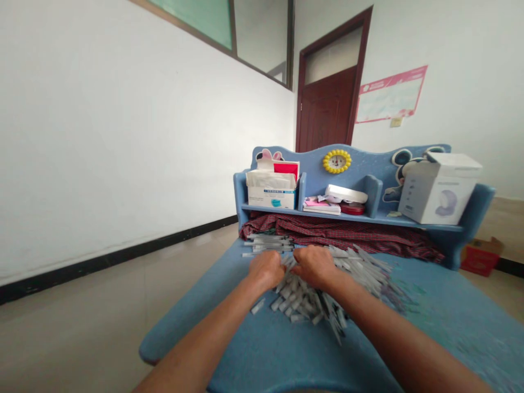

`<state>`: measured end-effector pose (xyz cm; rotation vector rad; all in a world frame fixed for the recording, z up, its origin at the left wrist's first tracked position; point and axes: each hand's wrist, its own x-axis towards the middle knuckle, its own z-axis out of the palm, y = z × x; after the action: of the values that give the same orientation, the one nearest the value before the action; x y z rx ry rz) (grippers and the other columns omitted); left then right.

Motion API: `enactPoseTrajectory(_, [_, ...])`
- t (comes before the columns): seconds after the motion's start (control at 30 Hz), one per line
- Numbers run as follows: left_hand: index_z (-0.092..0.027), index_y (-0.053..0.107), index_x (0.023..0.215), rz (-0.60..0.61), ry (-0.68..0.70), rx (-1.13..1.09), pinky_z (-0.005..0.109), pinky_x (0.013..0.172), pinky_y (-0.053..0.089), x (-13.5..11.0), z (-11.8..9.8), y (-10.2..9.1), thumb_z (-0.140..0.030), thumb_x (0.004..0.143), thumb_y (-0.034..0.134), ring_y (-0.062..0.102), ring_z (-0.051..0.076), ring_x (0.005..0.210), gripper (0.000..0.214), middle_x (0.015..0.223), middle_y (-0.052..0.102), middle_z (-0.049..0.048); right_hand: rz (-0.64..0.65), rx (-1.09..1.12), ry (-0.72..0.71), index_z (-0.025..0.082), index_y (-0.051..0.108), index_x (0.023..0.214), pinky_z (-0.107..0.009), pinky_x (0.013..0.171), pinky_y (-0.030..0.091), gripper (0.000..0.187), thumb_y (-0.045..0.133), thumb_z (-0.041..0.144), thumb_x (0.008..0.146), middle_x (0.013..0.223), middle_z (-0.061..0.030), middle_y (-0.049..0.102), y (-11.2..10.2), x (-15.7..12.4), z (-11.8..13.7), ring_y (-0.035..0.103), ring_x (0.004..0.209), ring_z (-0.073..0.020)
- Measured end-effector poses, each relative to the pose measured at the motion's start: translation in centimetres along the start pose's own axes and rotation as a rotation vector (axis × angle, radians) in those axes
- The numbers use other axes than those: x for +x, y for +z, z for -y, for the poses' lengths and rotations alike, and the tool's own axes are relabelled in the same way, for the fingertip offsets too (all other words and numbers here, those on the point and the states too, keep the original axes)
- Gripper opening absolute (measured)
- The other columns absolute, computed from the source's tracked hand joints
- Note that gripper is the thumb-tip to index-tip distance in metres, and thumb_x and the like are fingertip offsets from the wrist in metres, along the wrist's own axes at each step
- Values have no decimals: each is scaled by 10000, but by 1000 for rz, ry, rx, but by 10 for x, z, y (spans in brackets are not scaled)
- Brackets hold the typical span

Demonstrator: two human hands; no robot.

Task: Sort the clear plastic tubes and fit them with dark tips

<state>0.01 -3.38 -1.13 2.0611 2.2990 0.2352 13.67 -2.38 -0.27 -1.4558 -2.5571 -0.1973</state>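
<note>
A heap of several thin grey sticks [360, 270] lies across the middle of a blue desk [278, 349]. My left hand [267, 269] rests on the heap's left part with its fingers curled in. My right hand [315, 266] sits close beside it, fingers closed down into the sticks. What each hand grips among the sticks is hidden under the knuckles. A small bundle of the same sticks [266, 244] lies flat just beyond my left hand.
Behind the heap lies a red checked cloth [347, 232] under the desk's blue shelf. The shelf holds a mask box [272, 188], a stack of books [321, 206], a white carton [440, 188] and a yellow clock [336, 161]. Floor and a wall lie left; a brown door [327, 109] stands behind.
</note>
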Motion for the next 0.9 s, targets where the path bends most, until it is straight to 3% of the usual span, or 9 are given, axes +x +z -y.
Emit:
enactPoseTrajectory(0.13, [-125, 694, 872, -7, 34, 68, 328, 718, 483, -5, 3, 2, -328, 752, 527, 637, 310, 927, 289, 937, 687, 194, -2, -3, -14, 154, 680, 914, -312, 700, 450, 280, 573, 375, 779, 916, -161, 692, 6, 12, 5, 645, 881, -277])
enactPoseTrajectory(0.27, [-148, 690, 839, -31, 55, 92, 326, 696, 480, -3, 11, -3, -353, 780, 490, 645, 299, 895, 293, 907, 693, 171, -22, 7, 10, 179, 671, 900, -299, 671, 436, 283, 484, 382, 838, 873, -137, 701, 2, 8, -1, 654, 845, -256])
enactPoseTrajectory(0.53, [-179, 682, 795, -76, 106, 143, 301, 704, 461, 34, 37, -18, -186, 778, 479, 640, 258, 891, 204, 884, 694, 117, -159, 194, 20, 208, 630, 711, -245, 560, 323, 300, 416, 341, 874, 685, -39, 679, -11, -28, -33, 631, 656, -163])
enactPoseTrajectory(0.73, [-136, 684, 810, -55, 160, 212, 345, 752, 460, 49, 42, 3, -44, 738, 466, 620, 286, 928, 248, 924, 676, 165, -141, 408, -59, 195, 599, 682, -228, 562, 335, 306, 412, 342, 875, 603, -8, 616, 2, -50, -53, 569, 564, -127])
enactPoseTrajectory(0.9, [-96, 677, 870, -58, 230, 254, 367, 797, 448, 53, 42, 17, -18, 741, 448, 570, 303, 1006, 275, 977, 649, 199, -160, 480, -57, 191, 561, 641, -237, 532, 323, 318, 409, 351, 869, 565, 2, 560, -5, -50, -65, 535, 547, -133])
